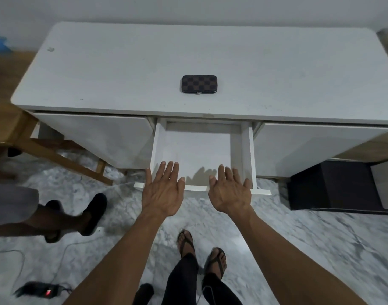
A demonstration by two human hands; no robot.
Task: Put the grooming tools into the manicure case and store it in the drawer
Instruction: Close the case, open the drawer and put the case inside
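Observation:
A brown checkered manicure case lies closed on the white table top, near its front edge and above the middle drawer. That drawer is pulled out and nothing lies inside it. My left hand and my right hand hover over the drawer's front edge, both held flat with fingers spread and holding nothing. No loose grooming tools are in view.
Closed drawer fronts flank the open one on the left and right. A wooden chair stands at the left, a dark box at the right. Another person's legs are on the left. A cable and power strip lie on the marble floor.

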